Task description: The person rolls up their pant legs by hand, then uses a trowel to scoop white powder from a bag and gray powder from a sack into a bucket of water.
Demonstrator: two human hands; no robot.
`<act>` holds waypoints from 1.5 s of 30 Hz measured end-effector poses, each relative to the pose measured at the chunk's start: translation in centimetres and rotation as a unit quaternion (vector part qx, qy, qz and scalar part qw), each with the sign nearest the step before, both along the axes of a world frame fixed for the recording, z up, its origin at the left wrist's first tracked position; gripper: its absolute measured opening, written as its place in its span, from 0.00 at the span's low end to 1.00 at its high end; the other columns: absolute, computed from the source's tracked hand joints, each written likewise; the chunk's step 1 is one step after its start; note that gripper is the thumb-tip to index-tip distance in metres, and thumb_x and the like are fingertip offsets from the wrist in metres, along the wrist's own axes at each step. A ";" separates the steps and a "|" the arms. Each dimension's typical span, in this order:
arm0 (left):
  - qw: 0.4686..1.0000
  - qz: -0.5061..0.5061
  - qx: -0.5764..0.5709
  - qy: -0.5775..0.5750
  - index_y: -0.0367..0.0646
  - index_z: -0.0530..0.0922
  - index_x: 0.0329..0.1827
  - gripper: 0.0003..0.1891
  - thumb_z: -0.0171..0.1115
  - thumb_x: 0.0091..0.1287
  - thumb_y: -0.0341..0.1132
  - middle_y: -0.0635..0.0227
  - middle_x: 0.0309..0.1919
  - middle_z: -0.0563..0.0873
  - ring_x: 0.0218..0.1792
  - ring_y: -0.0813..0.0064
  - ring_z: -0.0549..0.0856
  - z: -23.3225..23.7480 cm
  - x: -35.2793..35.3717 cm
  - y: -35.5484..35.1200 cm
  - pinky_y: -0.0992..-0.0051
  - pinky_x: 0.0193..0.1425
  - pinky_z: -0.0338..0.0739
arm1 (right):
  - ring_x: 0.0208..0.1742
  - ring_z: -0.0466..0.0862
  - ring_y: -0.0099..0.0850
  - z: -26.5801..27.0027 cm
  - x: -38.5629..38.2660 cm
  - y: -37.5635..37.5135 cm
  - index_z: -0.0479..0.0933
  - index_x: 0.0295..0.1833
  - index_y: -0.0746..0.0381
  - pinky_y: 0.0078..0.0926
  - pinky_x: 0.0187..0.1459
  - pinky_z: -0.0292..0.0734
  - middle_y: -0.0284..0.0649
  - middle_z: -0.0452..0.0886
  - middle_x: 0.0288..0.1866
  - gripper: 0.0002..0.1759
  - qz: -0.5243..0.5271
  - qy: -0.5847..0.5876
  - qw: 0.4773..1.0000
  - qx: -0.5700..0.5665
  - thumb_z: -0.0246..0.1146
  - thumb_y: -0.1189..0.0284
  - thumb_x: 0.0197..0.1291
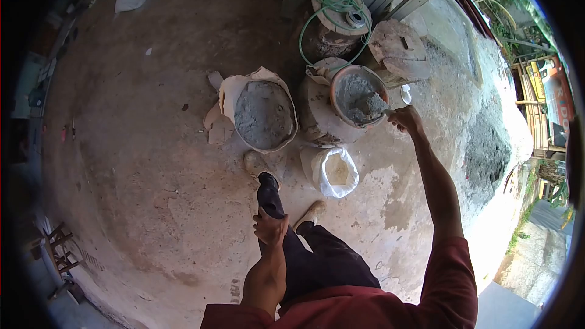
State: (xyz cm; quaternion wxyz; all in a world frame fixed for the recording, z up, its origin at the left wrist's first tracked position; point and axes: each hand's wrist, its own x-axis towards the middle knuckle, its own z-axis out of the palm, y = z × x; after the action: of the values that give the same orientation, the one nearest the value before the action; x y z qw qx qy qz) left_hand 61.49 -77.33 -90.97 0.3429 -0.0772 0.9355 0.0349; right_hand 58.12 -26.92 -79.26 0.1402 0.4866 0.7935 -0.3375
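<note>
Two hands show. The right hand [405, 119] is at the middle right of the frame, with the arm stretched out. Its fingers are closed tight on the handle of a trowel [373, 106]. The trowel has a heap of gray mix on it and sits inside the orange bucket [333, 94]. The bucket is a bit right of the middle, near the top. The left hand [270, 226] is low in the middle. It rests on the knee [268, 198] with its fingers bent over it and holds no tool. A sack [228, 94] of gray powder stands open just left of the bucket. A white bag [320, 167] sits just below the bucket. A green hose [332, 3] lies coiled at the top.
</note>
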 end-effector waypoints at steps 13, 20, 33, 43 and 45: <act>1.000 -0.001 -0.003 0.015 0.45 0.65 0.71 0.47 0.73 0.48 0.57 0.52 0.55 0.76 0.49 0.49 0.84 0.0 0.1 0.2 0.57 0.50 0.82 | 0.16 0.81 0.27 0.7 -3.0 2.5 0.85 0.28 0.65 0.27 0.19 0.77 0.38 0.83 0.21 0.08 0.111 -0.095 0.985 0.093 0.72 0.71 0.45; 0.999 0.017 -0.013 0.043 0.46 0.67 0.70 0.46 0.74 0.47 0.56 0.54 0.53 0.76 0.47 0.53 0.84 -0.3 0.3 0.4 0.58 0.49 0.81 | 0.14 0.79 0.28 1.1 -3.9 4.0 0.85 0.27 0.65 0.30 0.17 0.73 0.40 0.82 0.19 0.07 0.152 -0.089 0.977 0.116 0.71 0.72 0.46; 0.995 0.101 0.021 0.009 0.48 0.63 0.75 0.51 0.74 0.47 0.57 0.53 0.57 0.74 0.51 0.52 0.81 -0.5 1.6 1.1 0.58 0.53 0.76 | 0.34 0.88 0.43 2.5 -6.9 2.4 0.87 0.35 0.59 0.43 0.39 0.82 0.47 0.88 0.32 0.12 0.301 -0.112 0.877 0.358 0.73 0.70 0.40; 0.988 0.149 0.034 -0.006 0.50 0.63 0.74 0.48 0.71 0.46 0.51 0.53 0.58 0.73 0.51 0.52 0.81 -0.6 2.2 0.9 0.57 0.53 0.75 | 0.48 0.87 0.52 3.9 -7.3 -3.4 0.86 0.45 0.57 0.49 0.49 0.81 0.52 0.87 0.45 0.14 0.383 -0.156 0.818 0.400 0.68 0.64 0.53; 0.988 0.153 0.035 -0.013 0.50 0.63 0.74 0.48 0.71 0.46 0.51 0.53 0.59 0.73 0.51 0.53 0.81 -0.7 1.9 1.1 0.57 0.53 0.75 | 0.48 0.87 0.52 3.7 -7.0 -3.5 0.86 0.45 0.57 0.49 0.49 0.81 0.52 0.87 0.44 0.13 0.378 -0.144 0.819 0.407 0.66 0.67 0.53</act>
State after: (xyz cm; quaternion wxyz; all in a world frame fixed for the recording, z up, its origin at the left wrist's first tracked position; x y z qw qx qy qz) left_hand 63.43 -76.22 -91.72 0.3480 -0.2077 0.9064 0.1188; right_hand 51.14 -30.42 -75.54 0.1586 0.2042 0.9509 0.1700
